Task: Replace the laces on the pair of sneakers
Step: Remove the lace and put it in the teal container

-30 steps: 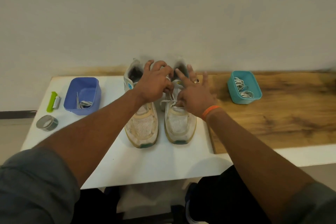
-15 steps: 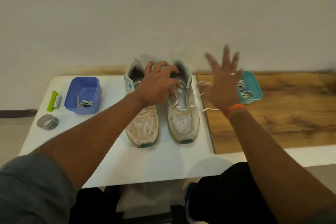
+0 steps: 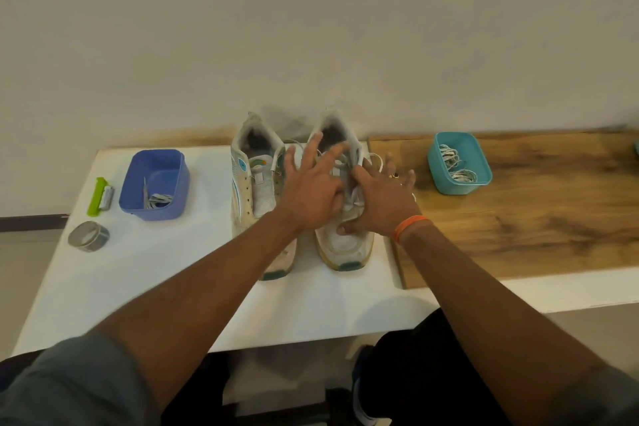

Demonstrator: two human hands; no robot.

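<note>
**Both hands on the right sneaker**

Your left hand (image 3: 313, 192) lies over the right sneaker (image 3: 345, 235), fingers straight across its laces (image 3: 354, 199). Your right hand (image 3: 383, 199) touches them at the thumb; whether it pinches, you cannot tell. The left sneaker (image 3: 254, 190) stands just beside it.

A single head-worn camera looks forward and down from the near edge of the white rectangular table (image 3: 145, 290). It faces the pale plain wall (image 3: 311, 28) behind the far edge, at arm's reach.
</note>
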